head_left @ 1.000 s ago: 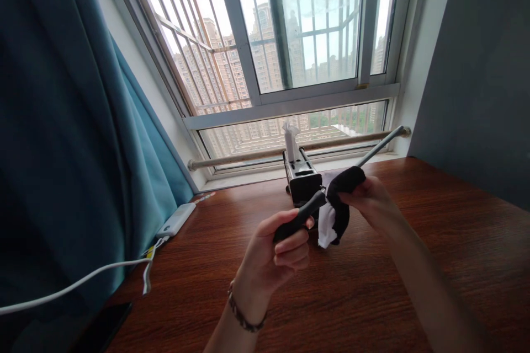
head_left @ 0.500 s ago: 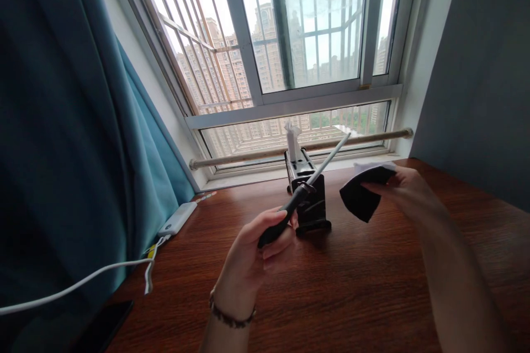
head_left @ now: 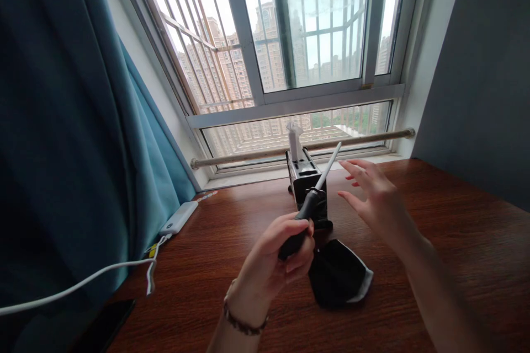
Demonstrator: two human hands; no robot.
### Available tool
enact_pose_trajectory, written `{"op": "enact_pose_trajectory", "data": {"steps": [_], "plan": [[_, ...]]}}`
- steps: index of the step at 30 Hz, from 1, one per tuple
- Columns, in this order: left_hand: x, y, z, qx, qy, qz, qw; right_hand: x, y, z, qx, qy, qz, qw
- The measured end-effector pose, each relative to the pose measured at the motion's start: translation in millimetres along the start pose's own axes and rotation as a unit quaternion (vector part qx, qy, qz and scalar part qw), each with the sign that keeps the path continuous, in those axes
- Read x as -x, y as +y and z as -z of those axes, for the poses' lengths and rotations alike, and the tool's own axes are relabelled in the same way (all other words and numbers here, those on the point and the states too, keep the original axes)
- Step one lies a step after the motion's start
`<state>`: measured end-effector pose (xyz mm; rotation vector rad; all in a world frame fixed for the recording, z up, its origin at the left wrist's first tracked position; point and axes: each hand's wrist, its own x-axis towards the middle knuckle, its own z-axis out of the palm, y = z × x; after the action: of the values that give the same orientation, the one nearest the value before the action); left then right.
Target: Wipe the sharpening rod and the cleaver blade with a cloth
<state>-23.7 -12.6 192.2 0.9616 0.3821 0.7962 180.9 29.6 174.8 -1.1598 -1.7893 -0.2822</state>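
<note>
My left hand (head_left: 285, 256) is wrapped round the black handle of a honing steel (head_left: 317, 190), whose thin metal rod points up and to the right. My right hand (head_left: 372, 198) hovers to the right of the rod with its fingers spread and nothing in it. A black cloth with a white lining (head_left: 337, 278) lies on the wooden table (head_left: 434, 265), just right of my left hand. Behind the steel stands a black knife block (head_left: 304, 179) with a white piece sticking out of its top.
A white power bank (head_left: 178, 219) with a white cable (head_left: 83, 281) lies at the table's left, beside a blue curtain (head_left: 62, 149). A dark phone (head_left: 99, 331) rests at the lower left. A rod (head_left: 372, 138) runs along the window sill behind.
My right hand has let go of the black cloth, which now lies on the table, and has opened. The steel has swung a little more upright in my left hand.
</note>
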Motion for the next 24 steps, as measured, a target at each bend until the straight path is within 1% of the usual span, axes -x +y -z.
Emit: {"op": "enact_pose_trajectory", "data": {"steps": [2,5,8,11,14,16,20,24], "plan": [[-2,-8,-7.5,-0.012,-0.009,0.002,1.000,-1,1,-7,-0.001,-0.021,0.024,0.999],[-5,-19,-17.4,-0.022,-0.008,0.008,1.000,0,-2,-12,0.019,-0.049,0.018,0.998],[-10,-27,-20.7,-0.033,0.013,-0.001,0.999,4,-13,-5,0.043,-0.078,0.004,0.996],[-14,-30,-18.1,-0.059,0.030,-0.017,0.998,11,-30,8,0.033,-0.104,0.038,0.993],[-14,-30,-15.6,-0.098,0.037,-0.022,0.994,16,-43,16,0.016,-0.113,0.091,0.989],[-12,-29,-15.5,-0.125,0.043,-0.024,0.991,18,-46,17,0.013,-0.121,0.111,0.986],[-11,-30,-15.6,-0.159,0.047,-0.034,0.986,16,-45,14,-0.013,-0.124,0.138,0.983],[-13,-30,-13.2,-0.167,0.036,-0.057,0.984,11,-39,9,-0.048,-0.097,0.160,0.981]]}}
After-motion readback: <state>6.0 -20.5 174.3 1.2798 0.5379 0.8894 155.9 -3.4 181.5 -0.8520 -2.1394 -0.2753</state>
